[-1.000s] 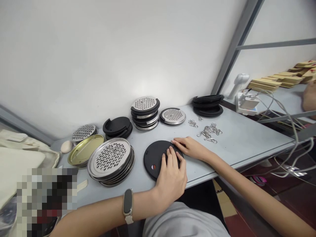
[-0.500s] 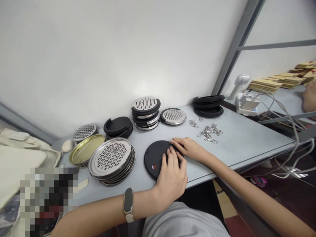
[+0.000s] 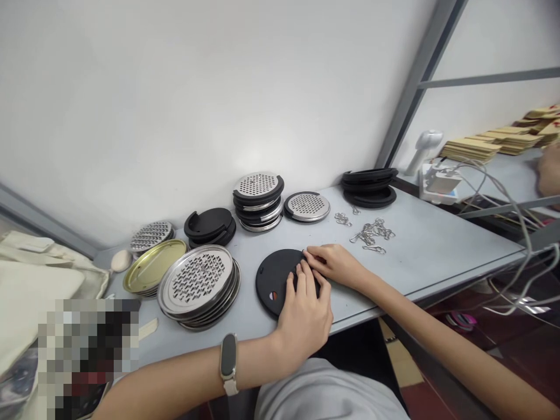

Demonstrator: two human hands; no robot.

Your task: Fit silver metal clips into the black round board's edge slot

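Observation:
A round black plastic disc (image 3: 277, 274) with a small coloured mark lies on the table in front of me. My left hand (image 3: 305, 306) rests on its right side, fingers spread and pressing down. At the disc's upper right edge, the fingertips of my right hand (image 3: 330, 263) are pinched together; a tiny bit of something metallic shows there, too small to name. Beyond my right hand lie several loose wire hooks (image 3: 371, 233). Left of the disc is a stack of round metal graters (image 3: 199, 280).
Gold-coloured round lids (image 3: 155, 267) and black rings (image 3: 210, 224) sit at the left. Along the wall stand stacked graters in black holders (image 3: 258, 201), one single grater (image 3: 307, 206) and more black rings (image 3: 368, 188). A metal shelf post (image 3: 422, 81) rises at right, with cables (image 3: 503, 186) hanging near it.
My right fingertips have shifted very slightly to the right along the disc's edge. My left hand and the disc stay in place.

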